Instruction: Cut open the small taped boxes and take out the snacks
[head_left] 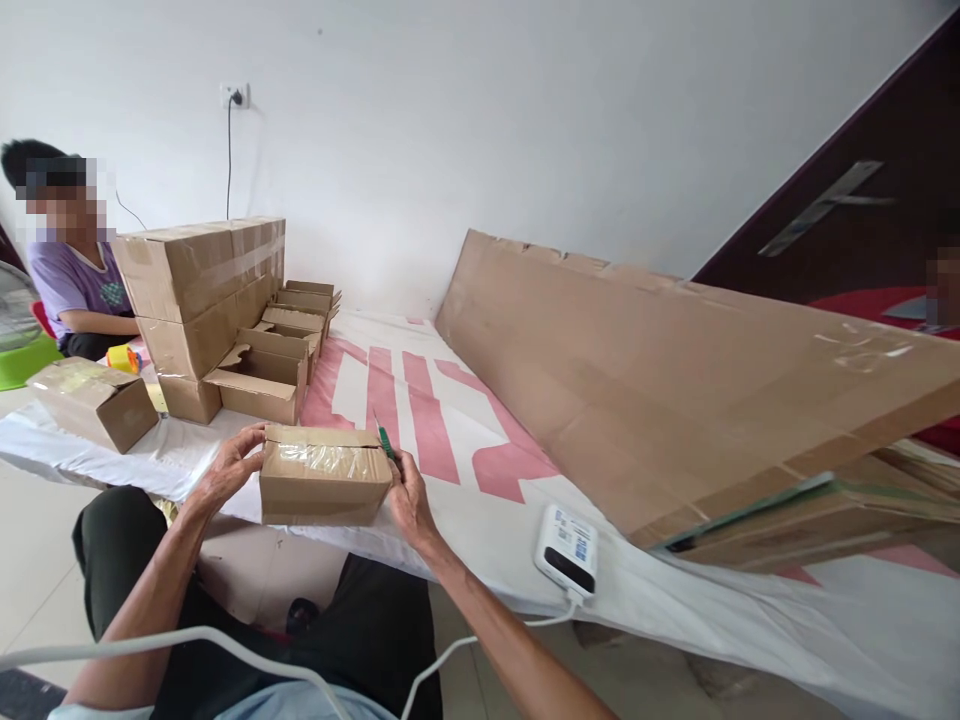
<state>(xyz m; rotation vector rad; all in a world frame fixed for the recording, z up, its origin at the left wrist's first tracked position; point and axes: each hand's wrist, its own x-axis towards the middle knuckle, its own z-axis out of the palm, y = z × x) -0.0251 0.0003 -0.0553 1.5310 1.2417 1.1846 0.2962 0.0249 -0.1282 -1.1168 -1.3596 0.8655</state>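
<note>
A small brown cardboard box [324, 485], taped across its top with clear tape, is held between both hands at the near edge of a white and pink sheet [450, 420]. My left hand [225, 468] grips the box's left end. My right hand [405, 495] presses against its right end and also holds a thin green tool [385, 440] that sticks up beside the box.
Open small boxes [281, 345] and a stack of taped boxes [202, 290] stand at the back left, with one sealed box [97, 400] further left. A large flat cardboard carton [675, 380] lies at right. A white power bank [568, 548] with cable lies near. Another person [75, 280] sits far left.
</note>
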